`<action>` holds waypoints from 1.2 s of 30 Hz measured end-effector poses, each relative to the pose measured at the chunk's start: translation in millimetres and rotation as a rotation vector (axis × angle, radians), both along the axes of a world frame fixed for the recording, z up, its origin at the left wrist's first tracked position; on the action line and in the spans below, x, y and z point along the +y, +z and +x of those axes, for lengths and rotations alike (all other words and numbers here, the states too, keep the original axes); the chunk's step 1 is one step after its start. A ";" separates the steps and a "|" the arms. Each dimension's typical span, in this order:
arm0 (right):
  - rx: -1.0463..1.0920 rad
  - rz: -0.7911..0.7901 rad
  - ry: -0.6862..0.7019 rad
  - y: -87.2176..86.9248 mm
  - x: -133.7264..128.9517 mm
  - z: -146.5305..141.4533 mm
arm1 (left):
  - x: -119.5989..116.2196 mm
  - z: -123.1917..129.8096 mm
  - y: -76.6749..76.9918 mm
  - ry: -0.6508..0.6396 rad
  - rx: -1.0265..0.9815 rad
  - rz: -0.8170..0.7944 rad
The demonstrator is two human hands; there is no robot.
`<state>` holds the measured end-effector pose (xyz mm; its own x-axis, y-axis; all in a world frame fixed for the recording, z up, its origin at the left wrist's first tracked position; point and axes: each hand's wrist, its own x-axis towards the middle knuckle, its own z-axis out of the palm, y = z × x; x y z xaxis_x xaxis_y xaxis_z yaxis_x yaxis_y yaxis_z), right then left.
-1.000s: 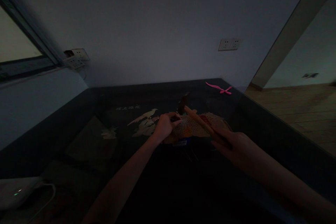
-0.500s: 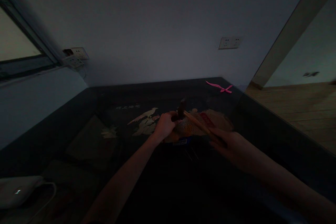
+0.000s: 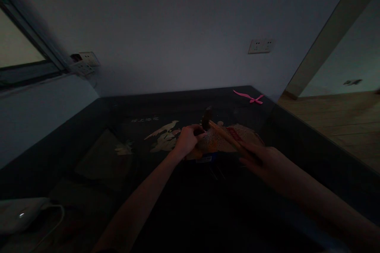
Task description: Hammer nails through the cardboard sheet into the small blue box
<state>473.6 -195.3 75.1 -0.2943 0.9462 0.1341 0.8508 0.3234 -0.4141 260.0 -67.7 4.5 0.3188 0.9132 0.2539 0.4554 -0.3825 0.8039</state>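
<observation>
In dim light, my right hand [image 3: 261, 159] is wrapped round the wooden handle of a hammer [image 3: 225, 134], whose dark head stands just beyond my left fingertips. My left hand [image 3: 190, 140] has its thumb and fingers pinched near the hammer head, over a speckled orange-brown patterned piece [image 3: 212, 140] on the dark table [image 3: 178, 102]. What the pinch holds, if anything, is too small and dark to make out. A blue label [image 3: 206, 159] shows at the near edge of the patterned piece.
A pink ribbon [image 3: 251, 98] lies at the table's back right corner. At the near left is a white device [image 3: 22, 214] with a cable. Sockets [image 3: 261, 46] are on the wall behind, and a window frame is at the upper left.
The hammer head has shifted slightly up and away from my left fingers. My right hand has moved a little to the right, and my left hand stays almost in place.
</observation>
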 end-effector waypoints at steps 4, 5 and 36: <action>0.001 0.025 -0.010 3.1 -1.8 1.3 | -2.8 0.6 3.0 0.004 0.009 0.013; -0.003 0.026 -0.006 2.5 -1.5 1.2 | -2.8 0.4 3.1 0.000 0.019 0.012; 0.013 -0.046 0.021 9.2 -0.3 -2.2 | 0.5 0.0 -4.3 -0.009 -0.015 0.002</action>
<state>471.3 -195.7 84.3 -0.3129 0.9451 0.0943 0.8383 0.3215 -0.4404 260.1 -67.1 0.3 0.3232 0.9098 0.2604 0.4400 -0.3881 0.8098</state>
